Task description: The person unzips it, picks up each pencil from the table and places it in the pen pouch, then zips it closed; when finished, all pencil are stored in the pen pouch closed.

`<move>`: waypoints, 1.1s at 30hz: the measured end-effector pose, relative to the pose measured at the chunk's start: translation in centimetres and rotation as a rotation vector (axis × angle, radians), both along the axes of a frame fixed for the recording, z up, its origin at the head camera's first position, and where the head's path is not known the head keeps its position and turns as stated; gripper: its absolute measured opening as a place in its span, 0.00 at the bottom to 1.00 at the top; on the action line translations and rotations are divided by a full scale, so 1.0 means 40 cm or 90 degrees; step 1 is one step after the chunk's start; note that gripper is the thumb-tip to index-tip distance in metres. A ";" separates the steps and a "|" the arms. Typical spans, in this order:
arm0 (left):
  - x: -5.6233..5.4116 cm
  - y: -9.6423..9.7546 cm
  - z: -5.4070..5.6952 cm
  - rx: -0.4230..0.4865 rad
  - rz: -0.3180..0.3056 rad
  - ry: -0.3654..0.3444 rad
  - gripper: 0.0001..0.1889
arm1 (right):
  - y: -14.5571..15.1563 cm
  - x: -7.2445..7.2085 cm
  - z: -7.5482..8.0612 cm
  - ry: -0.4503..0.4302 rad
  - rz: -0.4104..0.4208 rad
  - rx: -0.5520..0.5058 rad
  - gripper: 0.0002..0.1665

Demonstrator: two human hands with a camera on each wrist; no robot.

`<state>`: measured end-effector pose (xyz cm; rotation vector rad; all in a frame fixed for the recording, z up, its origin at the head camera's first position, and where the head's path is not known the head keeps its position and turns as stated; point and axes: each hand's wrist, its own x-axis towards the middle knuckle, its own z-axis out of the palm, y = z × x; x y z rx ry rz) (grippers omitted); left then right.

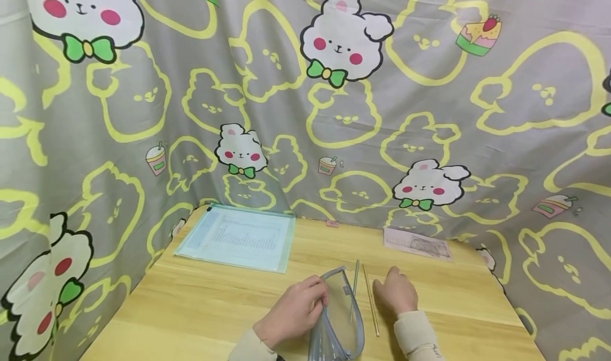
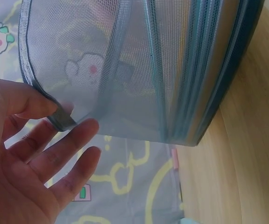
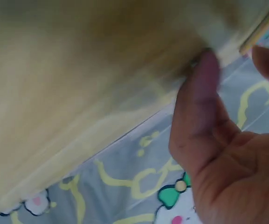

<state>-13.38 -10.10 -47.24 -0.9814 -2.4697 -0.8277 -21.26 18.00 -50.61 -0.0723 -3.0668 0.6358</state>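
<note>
My left hand (image 1: 296,308) grips the edge of a blue-grey see-through mesh zip pouch (image 1: 329,326). In the left wrist view, thumb and forefinger pinch a dark tab at the corner of the pouch (image 2: 92,70), and the other fingers are spread. Its mouth gapes toward the right. Just right of it on the table lie a thin bluish stick (image 1: 356,276) and a thin golden, pencil-like stick (image 1: 371,300). My right hand (image 1: 398,292) is beside the golden stick, fingers bent down to the tabletop, thumb apart; nothing shows in its grasp.
A wooden table (image 1: 200,302) spans the view. At its back left lies a clear zip folder with printed sheets (image 1: 243,239); a printed paper slip (image 1: 417,243) is at the back right. A small pink piece (image 1: 332,223) sits by the patterned curtain (image 1: 267,112).
</note>
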 end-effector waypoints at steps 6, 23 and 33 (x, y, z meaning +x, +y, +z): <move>-0.005 0.001 0.003 0.007 0.003 0.006 0.10 | -0.080 0.007 -0.017 0.059 0.055 -0.005 0.28; -0.004 -0.011 0.001 0.008 0.015 -0.020 0.10 | -0.057 0.079 0.065 -0.027 0.099 -0.152 0.12; -0.009 -0.005 -0.001 0.010 0.020 -0.027 0.09 | -0.069 0.154 0.166 -0.102 0.217 -0.321 0.13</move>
